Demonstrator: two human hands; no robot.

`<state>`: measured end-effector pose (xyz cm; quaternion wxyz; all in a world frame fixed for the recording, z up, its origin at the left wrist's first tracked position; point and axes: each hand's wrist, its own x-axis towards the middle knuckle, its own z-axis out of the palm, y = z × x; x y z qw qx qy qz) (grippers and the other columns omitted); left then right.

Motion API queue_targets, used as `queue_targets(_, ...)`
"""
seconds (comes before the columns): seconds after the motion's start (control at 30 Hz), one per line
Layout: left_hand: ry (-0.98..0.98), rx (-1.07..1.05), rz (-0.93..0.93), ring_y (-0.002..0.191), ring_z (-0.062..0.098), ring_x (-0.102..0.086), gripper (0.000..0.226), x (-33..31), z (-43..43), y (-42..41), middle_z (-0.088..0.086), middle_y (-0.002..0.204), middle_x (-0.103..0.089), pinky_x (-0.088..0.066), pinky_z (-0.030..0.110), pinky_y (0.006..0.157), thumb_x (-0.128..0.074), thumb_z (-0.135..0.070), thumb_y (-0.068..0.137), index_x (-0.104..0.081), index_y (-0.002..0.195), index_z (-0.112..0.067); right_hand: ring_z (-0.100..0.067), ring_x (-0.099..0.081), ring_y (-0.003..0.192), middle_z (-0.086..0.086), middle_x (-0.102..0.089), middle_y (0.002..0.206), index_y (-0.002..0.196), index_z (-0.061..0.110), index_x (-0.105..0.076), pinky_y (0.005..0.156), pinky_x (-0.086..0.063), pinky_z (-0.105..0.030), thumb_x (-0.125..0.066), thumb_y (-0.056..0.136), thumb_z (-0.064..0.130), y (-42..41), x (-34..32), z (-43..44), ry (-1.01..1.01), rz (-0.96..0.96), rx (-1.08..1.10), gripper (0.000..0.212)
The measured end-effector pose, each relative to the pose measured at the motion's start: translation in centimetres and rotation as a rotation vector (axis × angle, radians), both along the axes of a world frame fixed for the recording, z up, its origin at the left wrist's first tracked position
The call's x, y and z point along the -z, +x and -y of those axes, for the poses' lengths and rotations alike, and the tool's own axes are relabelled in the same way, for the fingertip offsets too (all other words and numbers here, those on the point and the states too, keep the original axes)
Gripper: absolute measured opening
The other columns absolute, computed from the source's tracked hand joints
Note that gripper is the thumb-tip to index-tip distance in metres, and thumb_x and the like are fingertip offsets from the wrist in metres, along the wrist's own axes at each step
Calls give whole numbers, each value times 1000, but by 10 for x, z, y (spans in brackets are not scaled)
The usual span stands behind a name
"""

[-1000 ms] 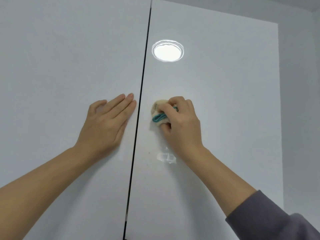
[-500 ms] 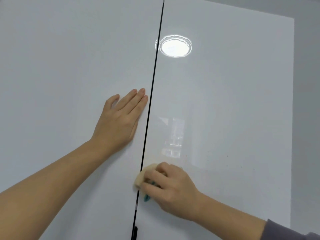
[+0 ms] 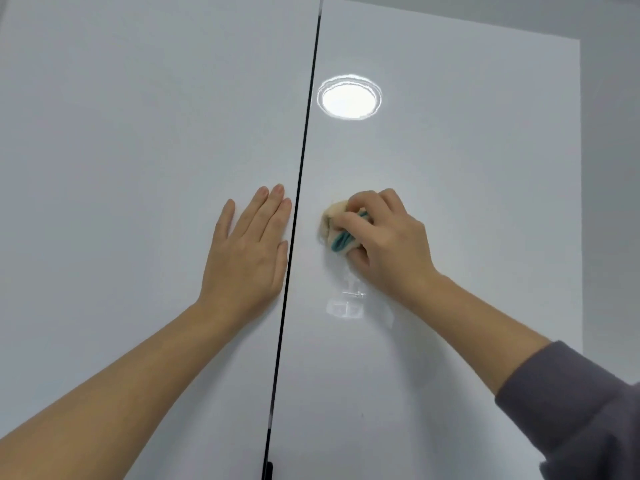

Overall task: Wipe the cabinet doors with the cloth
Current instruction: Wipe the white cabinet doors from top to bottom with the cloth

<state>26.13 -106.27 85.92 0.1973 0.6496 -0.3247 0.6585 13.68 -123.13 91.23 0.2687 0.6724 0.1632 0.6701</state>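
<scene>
In the head view, two glossy white cabinet doors fill the frame. The left hand [image 3: 247,251] lies flat on the left door [image 3: 138,168], palm against the panel, fingers straight and close together, pointing up. Its fingertips and its thumb side sit just beside the dark gap [image 3: 300,202] that runs between the two doors, without crossing it. The bare forearm reaches down from this hand to the lower left corner.

On the other side of the gap, the right hand [image 3: 384,240] holds a bunched cloth [image 3: 337,233] and presses it against the right door [image 3: 467,202]. The fingers curl over the cloth from above and the thumb closes on it from below. The cloth is cream with a teal strip, and it sticks out from the fingertips toward the gap, near it but apart from it. Both hands are at about the same height, with the gap between them.

Above the right hand, close to the gap, a bright round reflection of a lamp [image 3: 349,97] shines on the right door. Just below the right hand, a small pale reflection [image 3: 346,303] shows on the same panel. A grey sleeve [image 3: 571,410] covers the right forearm well below the wrist. Beyond the right door's far edge, to the right of the right hand, stands a grey wall [image 3: 609,168].
</scene>
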Motion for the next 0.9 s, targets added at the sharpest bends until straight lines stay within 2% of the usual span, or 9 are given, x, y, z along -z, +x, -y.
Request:
queue_targets(0.13, -46, 31, -58, 148, 21, -23, 56, 2, 8, -7, 6, 159, -28, -11, 49, 120, -27, -25, 96, -36, 148, -7, -28, -52, 74, -4, -66, 93, 87, 16, -72, 49, -39, -29, -59, 67, -2, -5, 40, 3, -72, -81, -21, 30)
queue_targets(0.2, -64, 45, -86, 149, 21, -18, 58, 3, 12, -9, 5, 160, -25, -8, 49, 121, -26, -26, 95, -33, 149, -7, -27, -51, 71, -6, -67, 92, 85, 15, -72, 53, -41, -31, -54, 78, -1, -12, 73, 11, -150, -173, -33, 25)
queue_targets(0.33, -105, 63, -143, 151, 21, -11, 59, 5, 21, -17, 5, 162, -20, -4, 50, 121, -24, -29, 96, -29, 150, -7, -23, -47, 67, -3, -66, 88, 81, 18, -69, 52, -41, -32, -54, 94, 9, -29, 135, 32, -297, -375, -2, 22)
queue_targets(0.43, -131, 53, -165, 151, 20, -8, 60, 7, 25, -19, 5, 163, -17, -1, 49, 121, -24, -29, 96, -25, 152, -8, -23, -50, 69, -3, -66, 90, 84, 20, -68, 51, -41, -32, -56, 96, 14, -36, 124, 43, -463, -485, 8, 18)
queue_targets(0.53, -123, 27, -160, 151, 20, -7, 60, 9, 27, -17, 5, 163, -14, -1, 50, 121, -25, -29, 97, -21, 153, -9, -25, -53, 69, -6, -67, 93, 87, 19, -69, 51, -42, -32, -55, 96, 12, -39, 81, 48, -548, -469, 39, 19)
queue_targets(0.63, -127, 14, -156, 151, 21, -6, 59, 10, 28, -15, 5, 163, -13, -2, 51, 121, -26, -28, 98, -20, 153, -9, -28, -54, 73, -7, -67, 94, 87, 18, -71, 49, -40, -30, -53, 80, -2, -44, 27, 58, -394, -290, 99, 28)
queue_targets(0.73, -124, 20, -158, 151, 20, -4, 59, 11, 28, -16, 4, 164, -11, -1, 50, 121, -25, -28, 98, -19, 154, -9, -28, -53, 80, -6, -64, 95, 89, 18, -71, 49, -31, -24, -60, 72, 1, -48, -2, 63, -147, -140, 98, 27)
queue_targets(0.8, -127, 24, -158, 151, 19, -3, 60, 10, 28, -16, 4, 164, -11, -1, 50, 121, -25, -28, 98, -19, 154, -9, -28, -52, 84, -6, -63, 97, 89, 17, -71, 51, -28, -23, -62, 70, 2, -44, 7, 63, -37, -95, 58, 25)
queue_targets(0.9, -133, 31, -152, 151, 20, -4, 59, 10, 28, -16, 4, 163, -13, -1, 50, 121, -26, -27, 97, -20, 153, -9, -30, -54, 81, -6, -64, 97, 89, 18, -72, 52, -38, -27, -64, 69, -1, -45, 48, 66, -41, -132, -12, 28)
